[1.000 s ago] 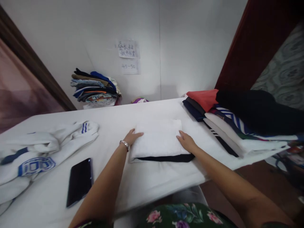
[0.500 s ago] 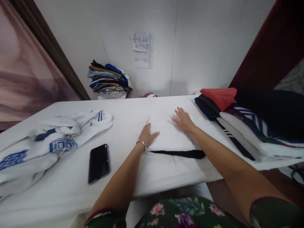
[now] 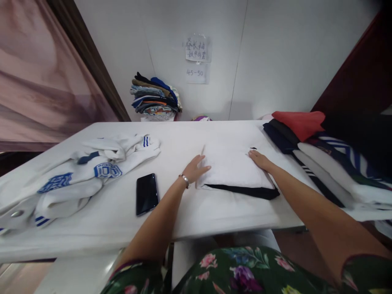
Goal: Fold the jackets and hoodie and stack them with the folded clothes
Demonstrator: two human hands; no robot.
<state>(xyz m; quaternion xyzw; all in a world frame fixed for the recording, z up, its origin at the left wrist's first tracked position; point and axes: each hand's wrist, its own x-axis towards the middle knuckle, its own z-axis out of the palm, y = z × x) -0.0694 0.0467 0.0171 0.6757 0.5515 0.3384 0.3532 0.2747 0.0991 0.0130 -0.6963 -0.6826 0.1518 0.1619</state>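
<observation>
In front of me on the white table lies a folded white garment point(image 3: 231, 169) with a black band along its near edge. A small black mark shows near its far right corner. My left hand point(image 3: 196, 169) rests on its left edge, thumb apart from the fingers, a silver bracelet on the wrist. My right hand point(image 3: 260, 160) lies flat on its right edge with fingers stretched out. A black phone point(image 3: 147, 194) is on the table left of my left forearm. Farther left spreads a loose white jacket point(image 3: 88, 171) with blue letters and stripes.
Folded clothes point(image 3: 333, 167) in red, navy, white and black are piled at the table's right side. Behind the table's far edge stands another stack of folded clothes point(image 3: 156, 98). Handwritten paper signs point(image 3: 198, 48) hang on the wall. A pink curtain point(image 3: 45, 77) is at the left.
My right hand has come down from above the white garment to its right edge. The left hand stays at the left edge. The view has turned slightly left.
</observation>
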